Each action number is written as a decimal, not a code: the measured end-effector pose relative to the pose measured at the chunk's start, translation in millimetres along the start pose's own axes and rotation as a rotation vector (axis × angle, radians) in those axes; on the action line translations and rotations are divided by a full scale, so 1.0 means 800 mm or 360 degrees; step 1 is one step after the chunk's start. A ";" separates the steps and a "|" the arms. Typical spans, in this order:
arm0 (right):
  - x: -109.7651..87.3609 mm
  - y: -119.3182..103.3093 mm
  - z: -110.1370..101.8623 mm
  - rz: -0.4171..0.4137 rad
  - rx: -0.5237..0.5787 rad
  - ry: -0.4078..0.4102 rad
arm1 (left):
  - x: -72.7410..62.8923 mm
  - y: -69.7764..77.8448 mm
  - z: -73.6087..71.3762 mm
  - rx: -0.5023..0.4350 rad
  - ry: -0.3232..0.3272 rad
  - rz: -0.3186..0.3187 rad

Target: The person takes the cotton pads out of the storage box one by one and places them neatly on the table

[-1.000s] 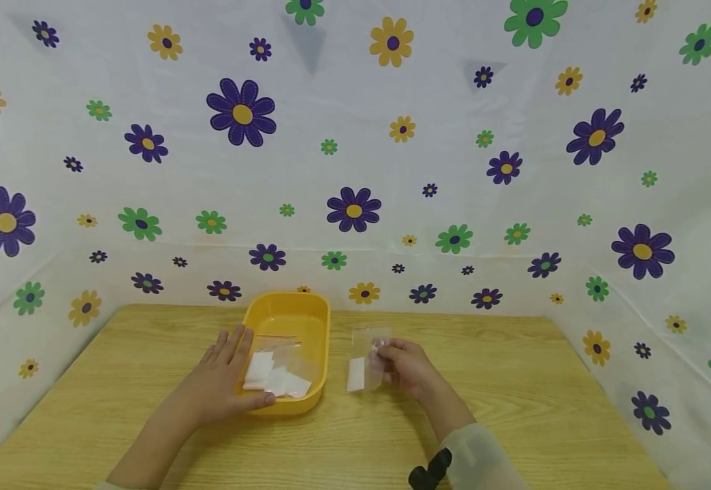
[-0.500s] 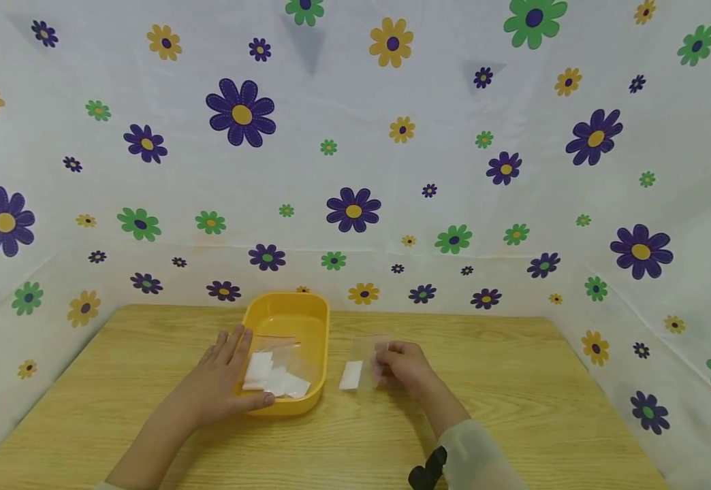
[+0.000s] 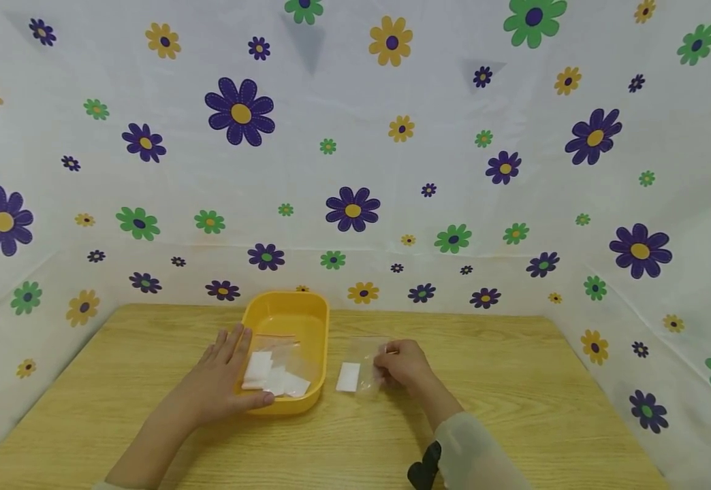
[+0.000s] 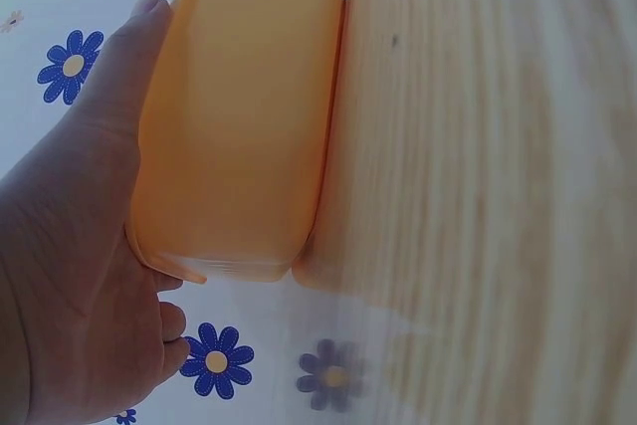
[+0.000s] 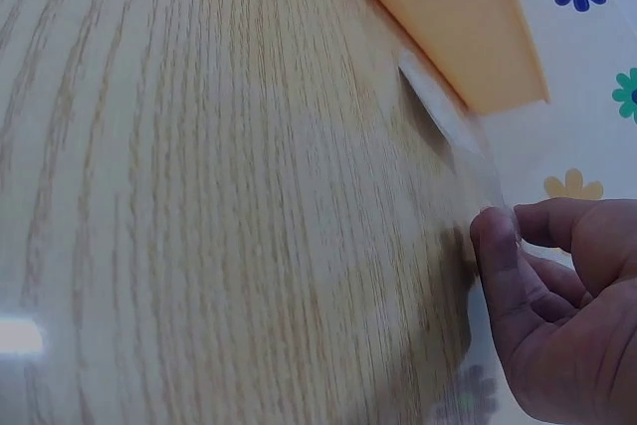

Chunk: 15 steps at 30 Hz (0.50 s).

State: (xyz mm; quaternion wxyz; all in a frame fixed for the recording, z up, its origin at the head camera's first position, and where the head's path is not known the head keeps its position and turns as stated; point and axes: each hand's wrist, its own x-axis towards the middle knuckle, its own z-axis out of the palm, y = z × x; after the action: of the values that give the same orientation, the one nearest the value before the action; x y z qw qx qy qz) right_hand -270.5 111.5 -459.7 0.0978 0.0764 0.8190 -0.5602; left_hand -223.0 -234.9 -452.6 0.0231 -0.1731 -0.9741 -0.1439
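A yellow plastic tray (image 3: 321,340) stands on the table, holding several clear zip bags (image 3: 278,374) with white pieces in them. My left hand (image 3: 217,384) rests along its left side with straight, spread fingers, the thumb lying on the front rim. In the left wrist view, the left hand (image 4: 85,196) touches the outside of the tray (image 4: 239,116). My right hand (image 3: 406,364) pinches the right edge of another clear zip bag (image 3: 364,374), which has a white rectangular piece (image 3: 349,376) at its left. In the right wrist view, thumb and fingers of that hand (image 5: 567,296) meet on the thin film.
The light wooden table (image 3: 490,381) carries the tray and bags. A white cloth (image 3: 306,184) printed with purple, yellow and green flowers hangs behind and along both sides. Black straps (image 3: 424,468) hang at the right sleeve.
The bag in my right hand has come down from a raised tilt to lie flatter near the table, its white piece shifting slightly left. My left hand and the tray stay put.
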 end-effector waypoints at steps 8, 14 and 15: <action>0.006 0.000 0.003 -0.0005 -0.0033 0.0007 | -0.001 0.000 0.001 -0.0004 -0.0005 -0.0007; 0.006 -0.002 0.001 -0.0016 -0.0070 0.0010 | 0.000 -0.001 0.002 -0.0003 -0.0004 -0.0004; 0.006 -0.002 0.001 -0.0016 -0.0090 0.0015 | 0.000 -0.001 0.002 0.0000 -0.0003 -0.0005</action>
State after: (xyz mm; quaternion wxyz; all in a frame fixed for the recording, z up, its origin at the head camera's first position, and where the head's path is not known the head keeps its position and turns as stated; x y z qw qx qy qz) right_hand -275.9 110.3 -459.5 0.0932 0.0720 0.8353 -0.5370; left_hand -223.5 -235.3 -454.7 0.0218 -0.1718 -0.9744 -0.1436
